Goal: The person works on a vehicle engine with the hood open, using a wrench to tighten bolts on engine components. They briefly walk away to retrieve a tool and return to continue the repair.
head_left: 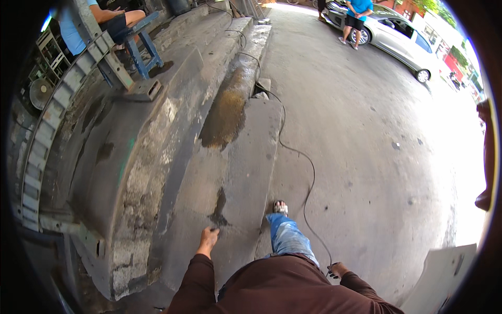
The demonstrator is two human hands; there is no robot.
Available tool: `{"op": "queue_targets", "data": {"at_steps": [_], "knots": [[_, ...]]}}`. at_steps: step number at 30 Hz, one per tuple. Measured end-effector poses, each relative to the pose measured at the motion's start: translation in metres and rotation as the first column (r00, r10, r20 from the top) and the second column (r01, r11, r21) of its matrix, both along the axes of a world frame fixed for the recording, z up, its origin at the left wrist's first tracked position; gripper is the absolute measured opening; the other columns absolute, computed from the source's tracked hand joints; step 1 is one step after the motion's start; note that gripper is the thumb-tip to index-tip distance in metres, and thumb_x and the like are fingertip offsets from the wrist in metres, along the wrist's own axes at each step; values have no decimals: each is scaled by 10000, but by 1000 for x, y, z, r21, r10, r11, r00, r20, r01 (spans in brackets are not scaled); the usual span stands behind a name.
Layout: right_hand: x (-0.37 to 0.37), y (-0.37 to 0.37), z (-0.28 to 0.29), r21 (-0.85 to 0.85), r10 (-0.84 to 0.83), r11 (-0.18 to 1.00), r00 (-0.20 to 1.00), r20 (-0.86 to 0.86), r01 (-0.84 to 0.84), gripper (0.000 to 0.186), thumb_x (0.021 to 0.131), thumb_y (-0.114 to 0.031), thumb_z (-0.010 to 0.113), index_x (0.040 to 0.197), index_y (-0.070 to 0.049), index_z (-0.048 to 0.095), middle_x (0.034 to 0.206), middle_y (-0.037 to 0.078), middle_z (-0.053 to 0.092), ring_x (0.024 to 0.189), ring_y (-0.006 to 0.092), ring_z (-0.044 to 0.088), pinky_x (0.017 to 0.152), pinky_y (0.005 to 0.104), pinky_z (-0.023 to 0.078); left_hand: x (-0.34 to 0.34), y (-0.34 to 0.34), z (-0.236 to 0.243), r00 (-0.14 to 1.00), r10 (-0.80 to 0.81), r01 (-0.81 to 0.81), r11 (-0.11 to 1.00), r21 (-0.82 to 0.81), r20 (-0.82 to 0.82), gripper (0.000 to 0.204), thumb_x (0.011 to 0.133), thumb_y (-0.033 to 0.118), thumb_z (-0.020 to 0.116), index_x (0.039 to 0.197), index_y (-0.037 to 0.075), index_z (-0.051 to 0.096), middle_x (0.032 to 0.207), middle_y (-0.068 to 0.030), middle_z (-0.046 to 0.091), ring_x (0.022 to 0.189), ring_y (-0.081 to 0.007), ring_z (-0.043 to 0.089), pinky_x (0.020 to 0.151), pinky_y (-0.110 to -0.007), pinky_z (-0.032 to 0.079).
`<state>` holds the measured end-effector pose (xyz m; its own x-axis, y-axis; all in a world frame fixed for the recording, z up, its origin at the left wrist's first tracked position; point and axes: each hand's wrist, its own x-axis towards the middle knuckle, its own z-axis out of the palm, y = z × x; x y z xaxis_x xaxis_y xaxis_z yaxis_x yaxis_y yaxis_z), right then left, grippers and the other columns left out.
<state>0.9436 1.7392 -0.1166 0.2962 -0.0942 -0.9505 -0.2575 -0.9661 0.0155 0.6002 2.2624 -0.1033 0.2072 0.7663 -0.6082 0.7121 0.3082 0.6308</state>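
My left hand [209, 238] hangs over the concrete step, its fingers curled in and nothing visible in them. Low on the right, my right hand [339, 269] is closed around a black cable [312, 180] by my hip. Whether a tool hangs at that end of the cable is too small to tell. From my hand the cable winds forward across the ground, past a broken corner of the step, and on along the ledge at the back.
A raised concrete ledge [141, 204] runs along my left, with a curved metal frame [42, 152] beyond it. Brown grit [225, 120] lies in the step's channel. A person sits near a blue stool [146, 52]; another person [357, 18] stands beside a silver car [397, 36].
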Motion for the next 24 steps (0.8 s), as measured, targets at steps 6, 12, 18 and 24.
{"op": "queue_targets", "data": {"at_steps": [6,12,18,24], "knots": [[281,294,0,194,361,883,882,303,-428,415,950,-412,627,967,-19,757,905,166,763,794,282,732,736,433,578,57,72,-18,881,-352,252,914,-317,-315,510,846,326,753,1238,4,699,1156,-216,733,1083,-325,707,938,-394,533],[441,607,183,588,39,605,758,651,-537,386,960,-288,659,1162,38,699,1050,221,751,881,295,740,828,416,566,89,115,-20,967,71,-166,904,-393,-243,417,820,306,763,1076,-21,732,809,-109,718,743,-252,693,694,-400,538],[504,675,168,448,276,667,756,593,-595,375,938,-321,686,1140,-8,728,1044,199,760,957,303,736,866,405,559,238,289,32,965,-94,12,949,-315,-245,398,825,298,749,1074,-13,748,867,-155,737,794,-271,712,729,-408,547],[529,566,107,49,59,998,975,-213,-49,367,1029,-439,548,1133,-98,635,928,114,688,761,273,677,636,483,538,395,501,139,983,176,-183,970,-160,-54,391,878,289,709,1160,19,729,994,-183,760,952,-289,728,840,-387,544]]}}
